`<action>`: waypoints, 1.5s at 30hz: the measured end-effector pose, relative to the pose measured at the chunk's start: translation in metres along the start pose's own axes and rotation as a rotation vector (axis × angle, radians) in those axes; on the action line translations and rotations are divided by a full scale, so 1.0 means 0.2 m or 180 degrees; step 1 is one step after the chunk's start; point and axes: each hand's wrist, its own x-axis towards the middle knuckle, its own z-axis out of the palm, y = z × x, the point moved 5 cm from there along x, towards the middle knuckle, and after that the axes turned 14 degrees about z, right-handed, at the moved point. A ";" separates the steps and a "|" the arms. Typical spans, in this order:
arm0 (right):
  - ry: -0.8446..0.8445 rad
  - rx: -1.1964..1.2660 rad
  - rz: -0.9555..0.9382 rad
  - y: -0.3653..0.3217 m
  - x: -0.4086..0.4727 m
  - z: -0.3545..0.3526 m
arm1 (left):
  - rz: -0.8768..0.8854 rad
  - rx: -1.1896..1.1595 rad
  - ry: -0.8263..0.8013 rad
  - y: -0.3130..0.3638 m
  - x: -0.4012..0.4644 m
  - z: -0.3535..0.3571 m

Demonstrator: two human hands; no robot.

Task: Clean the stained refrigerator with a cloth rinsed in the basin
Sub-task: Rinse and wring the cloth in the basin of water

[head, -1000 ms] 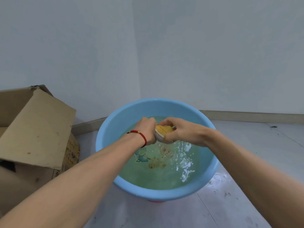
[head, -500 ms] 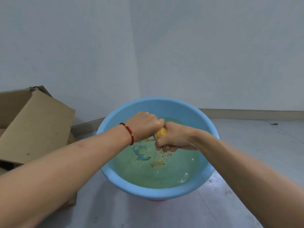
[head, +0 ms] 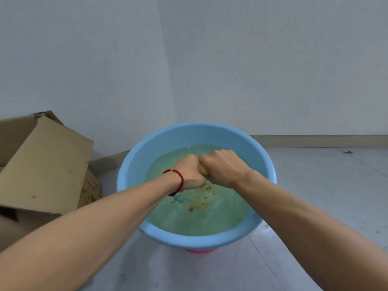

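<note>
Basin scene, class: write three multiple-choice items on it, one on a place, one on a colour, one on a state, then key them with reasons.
1. Where is the cardboard box?
A. left of the basin
B. inside the basin
C. right of the basin

2. What colour is the basin?
A. red
B. light blue
C. black

3. What are the hands doing with the yellow cloth?
A. lying flat beside it
B. gripping it between them over the water
C. holding it against the wall

Key:
1 A, the box stands on the floor at the left.
2 B, its rim and wall are light blue.
3 B, left hand and right hand curl round it above the water.
</note>
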 end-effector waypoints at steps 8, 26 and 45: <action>0.0484 -0.0110 -0.0436 0.04 0.00 0.00 | -0.0283 -0.1437 -0.0284 -0.01 -0.05 0.06; -0.3395 0.4414 0.0673 0.00 -0.14 0.05 | 0.3192 0.2488 0.1012 0.05 -0.12 -0.24; -0.0702 0.1407 0.0896 -0.14 -0.04 0.03 | 0.0779 0.2363 0.0400 -0.01 -0.12 -0.15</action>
